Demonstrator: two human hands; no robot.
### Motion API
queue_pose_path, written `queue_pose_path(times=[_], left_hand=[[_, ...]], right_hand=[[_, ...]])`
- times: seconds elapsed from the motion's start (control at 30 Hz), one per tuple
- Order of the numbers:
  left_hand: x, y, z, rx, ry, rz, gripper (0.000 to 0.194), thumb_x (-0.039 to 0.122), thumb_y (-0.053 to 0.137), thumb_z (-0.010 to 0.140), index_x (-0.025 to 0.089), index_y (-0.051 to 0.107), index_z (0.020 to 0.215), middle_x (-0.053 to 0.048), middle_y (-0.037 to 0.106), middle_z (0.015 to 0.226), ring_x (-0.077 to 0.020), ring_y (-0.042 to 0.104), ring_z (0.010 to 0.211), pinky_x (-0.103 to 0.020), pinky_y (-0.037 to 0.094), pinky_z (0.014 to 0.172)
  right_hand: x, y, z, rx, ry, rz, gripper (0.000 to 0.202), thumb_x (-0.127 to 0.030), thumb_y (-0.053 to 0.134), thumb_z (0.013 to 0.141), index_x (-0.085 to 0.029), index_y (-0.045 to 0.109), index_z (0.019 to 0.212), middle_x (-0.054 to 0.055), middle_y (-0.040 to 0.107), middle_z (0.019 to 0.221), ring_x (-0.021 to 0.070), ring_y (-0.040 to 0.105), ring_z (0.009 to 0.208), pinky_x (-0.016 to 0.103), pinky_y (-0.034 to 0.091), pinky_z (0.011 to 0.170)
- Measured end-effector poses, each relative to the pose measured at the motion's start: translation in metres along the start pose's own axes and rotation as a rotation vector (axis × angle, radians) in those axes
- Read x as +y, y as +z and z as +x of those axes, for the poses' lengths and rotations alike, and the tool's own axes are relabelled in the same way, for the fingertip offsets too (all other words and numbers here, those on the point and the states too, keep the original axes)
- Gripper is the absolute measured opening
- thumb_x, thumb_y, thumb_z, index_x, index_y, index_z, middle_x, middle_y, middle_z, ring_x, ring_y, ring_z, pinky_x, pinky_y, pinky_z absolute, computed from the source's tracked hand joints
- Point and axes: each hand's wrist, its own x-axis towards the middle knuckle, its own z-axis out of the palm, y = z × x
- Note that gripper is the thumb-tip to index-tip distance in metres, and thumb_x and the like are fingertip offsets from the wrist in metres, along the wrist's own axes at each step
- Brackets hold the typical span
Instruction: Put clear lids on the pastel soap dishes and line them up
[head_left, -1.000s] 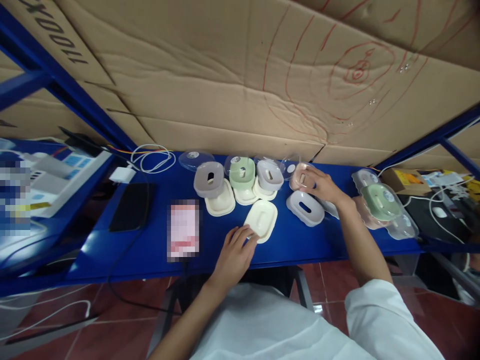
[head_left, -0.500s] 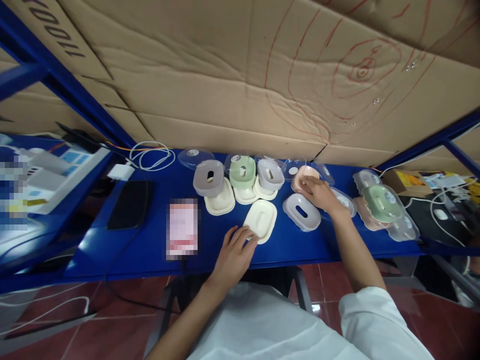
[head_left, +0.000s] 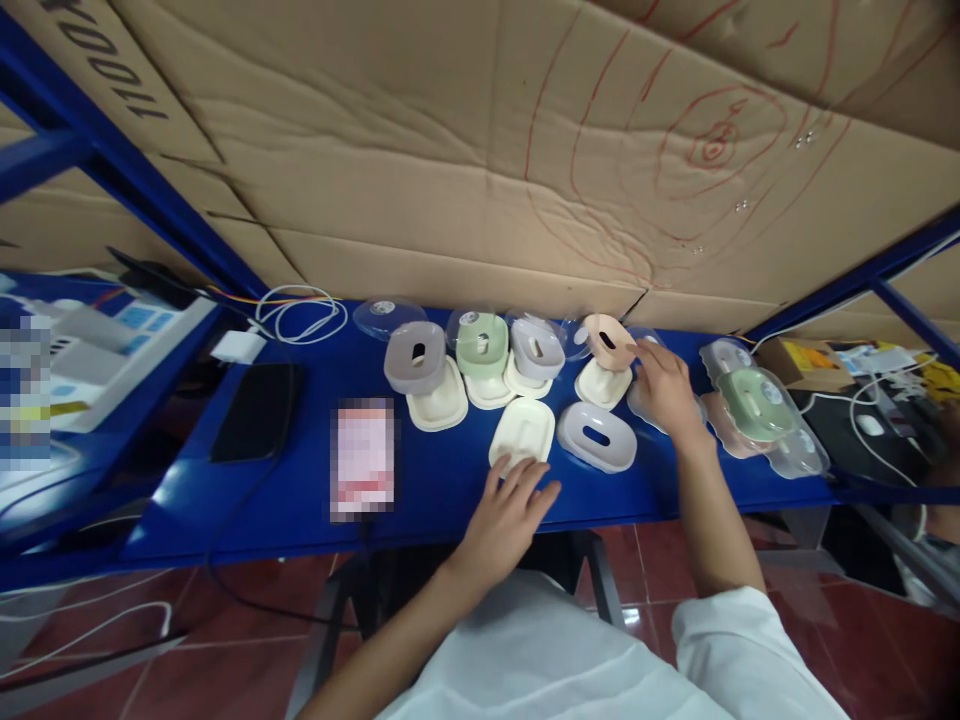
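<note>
My left hand [head_left: 510, 515], fingers spread, rests its fingertips at the near edge of a cream oval tray-like base [head_left: 523, 428]. My right hand [head_left: 666, 388] is at the right edge of a peach oval cover [head_left: 610, 341] with a slot; its fingers are extended, and I cannot tell whether they touch the cover. The peach cover leans on another cream base [head_left: 602, 388]. A grey-lilac slotted cover [head_left: 616, 450] lies between my hands. Behind, a lilac cover [head_left: 409, 375], a green cover [head_left: 480, 365] and another lilac cover [head_left: 544, 365] rest on cream bases.
Clear lids [head_left: 390, 318] lie behind the covers. Stacked covers and clear lids, a green one [head_left: 757, 410] on top, sit at the right. A black phone-like slab [head_left: 255, 412], a blurred-out card [head_left: 363, 458] and a white adapter [head_left: 238, 346] with cables are on the left.
My right hand has moved right off the peach cover, which now shows its slot and leans on the cream base. My left hand has shifted right along the near cream base.
</note>
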Motion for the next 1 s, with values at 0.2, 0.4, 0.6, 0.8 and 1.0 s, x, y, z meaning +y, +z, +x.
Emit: queue_pose_path(times=[0.2,0.4,0.6,0.8,1.0], left_hand=[[0.028,0.019,0.039,-0.124,0.078,-0.059,0.047,0.034,0.059,0.108,0.023,0.058,0.153,-0.013,0.056,0.164,-0.0334,0.057,0.145,-0.064,0.038,0.126],[0.033,0.025,0.069,-0.142,-0.057,-0.04,0.063,0.043,0.063,0.106,0.018,0.049,0.161,-0.021,0.044,0.172,-0.0419,0.049,0.153,-0.073,0.035,0.125],[0.028,0.006,0.041,-0.098,-0.07,-0.004,0.049,0.033,0.057,0.108,0.023,0.055,0.156,-0.018,0.05,0.168,-0.0383,0.052,0.151,-0.07,0.034,0.126],[0.006,-0.015,-0.007,0.005,-0.202,0.038,0.039,0.03,0.059,0.108,0.025,0.064,0.146,-0.014,0.064,0.155,-0.0355,0.06,0.142,-0.064,0.03,0.128],[-0.013,-0.015,-0.022,0.004,-0.214,0.036,0.034,0.029,0.058,0.108,0.023,0.067,0.141,-0.015,0.065,0.153,-0.0327,0.06,0.141,-0.06,0.033,0.126]], right_hand=[[0.04,-0.014,-0.082,-0.194,0.099,-0.131,0.064,-0.049,0.063,0.1,-0.029,0.054,0.16,0.017,0.054,0.164,0.048,0.055,0.144,0.07,0.051,0.108],[0.032,-0.02,-0.074,-0.118,0.024,0.046,0.051,-0.049,0.056,0.106,-0.027,0.063,0.152,0.013,0.071,0.146,0.0387,0.067,0.131,0.06,0.055,0.108],[0.01,-0.028,-0.066,0.056,0.099,-0.009,0.042,-0.042,0.045,0.111,-0.025,0.074,0.134,0.015,0.074,0.139,0.0379,0.067,0.132,0.058,0.049,0.111],[-0.021,-0.021,-0.118,-0.131,0.042,-0.045,0.048,-0.052,0.052,0.108,-0.027,0.063,0.148,0.015,0.071,0.145,0.0385,0.067,0.131,0.055,0.053,0.101],[-0.024,-0.013,-0.105,-0.092,0.091,-0.077,0.045,-0.046,0.048,0.111,-0.02,0.066,0.143,0.018,0.079,0.126,0.0369,0.074,0.117,0.054,0.048,0.105]])
